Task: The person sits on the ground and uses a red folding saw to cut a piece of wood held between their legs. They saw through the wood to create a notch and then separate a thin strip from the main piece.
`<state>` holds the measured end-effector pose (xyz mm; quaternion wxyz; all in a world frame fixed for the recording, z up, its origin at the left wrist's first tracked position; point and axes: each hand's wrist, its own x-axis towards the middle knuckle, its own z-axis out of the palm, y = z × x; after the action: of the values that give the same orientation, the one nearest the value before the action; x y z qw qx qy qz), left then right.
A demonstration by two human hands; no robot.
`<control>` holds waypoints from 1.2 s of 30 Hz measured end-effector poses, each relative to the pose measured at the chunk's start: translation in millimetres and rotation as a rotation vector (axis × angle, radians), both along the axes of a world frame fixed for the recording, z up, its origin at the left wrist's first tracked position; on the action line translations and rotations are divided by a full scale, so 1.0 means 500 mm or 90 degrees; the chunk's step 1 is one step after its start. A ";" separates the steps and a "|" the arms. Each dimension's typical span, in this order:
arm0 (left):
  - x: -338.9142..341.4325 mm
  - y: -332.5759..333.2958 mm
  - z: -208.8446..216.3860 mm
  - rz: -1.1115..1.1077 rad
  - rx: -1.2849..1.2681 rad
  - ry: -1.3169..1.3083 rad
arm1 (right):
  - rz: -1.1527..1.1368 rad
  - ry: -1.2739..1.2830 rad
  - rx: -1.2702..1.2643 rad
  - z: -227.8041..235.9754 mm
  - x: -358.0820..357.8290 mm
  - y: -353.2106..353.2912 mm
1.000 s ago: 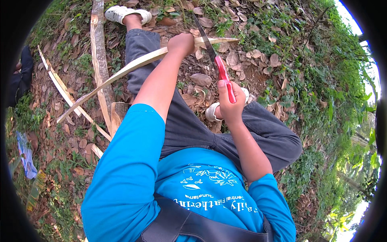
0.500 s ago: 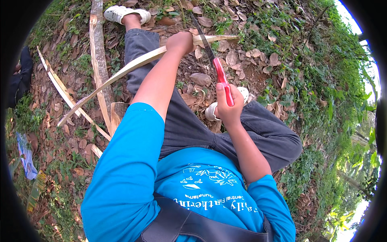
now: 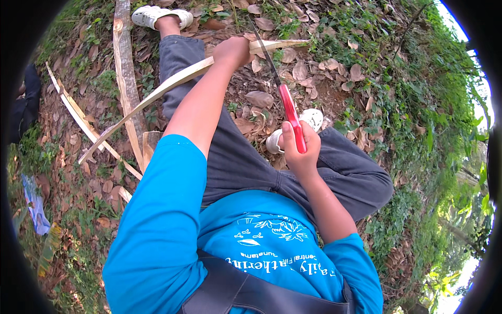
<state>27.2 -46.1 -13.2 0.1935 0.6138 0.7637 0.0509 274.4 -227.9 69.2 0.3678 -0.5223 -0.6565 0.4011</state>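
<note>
My left hand (image 3: 232,51) is closed round a long pale wooden strip (image 3: 183,77), which slants from the lower left across my outstretched leg to the upper right. In my right hand (image 3: 303,150) is the red handle of a pruning saw (image 3: 288,104), with the thumb lying along it. The saw's narrow dark blade crosses the strip just right of my left fist, its tip pointing up and away from me. At this size I cannot make out the teeth or any cut in the wood.
A partly stripped log (image 3: 121,57) lies to the left, near other split strips (image 3: 78,114) and a short wood stump (image 3: 150,142). Blue plastic (image 3: 35,206) lies farther left, below a person's dark clothing (image 3: 30,104). Dry leaves and green plants cover the ground.
My right hand has drawn the saw back toward me, with its blade still across the strip. My left hand keeps its grip, shifted only slightly.
</note>
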 end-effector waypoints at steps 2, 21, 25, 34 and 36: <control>0.003 -0.007 -0.009 -0.014 0.012 -0.003 | -0.022 0.029 -0.059 -0.020 -0.042 0.045; 0.004 -0.001 -0.018 -0.025 -0.036 -0.002 | -0.024 0.049 0.002 -0.097 -0.086 0.084; -0.009 0.011 0.009 0.012 -0.023 0.013 | -0.012 0.027 -0.044 -0.048 -0.034 -0.002; -0.017 0.033 -0.007 0.016 -0.017 -0.002 | -0.002 0.041 -0.070 0.037 0.054 -0.047; -0.020 0.032 0.002 0.022 -0.009 -0.008 | 0.023 0.030 -0.032 0.035 0.046 -0.024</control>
<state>17.2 -30.2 -12.1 0.2017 0.5985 0.7735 0.0524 297.2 -239.7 86.7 0.3628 -0.5099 -0.6465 0.4363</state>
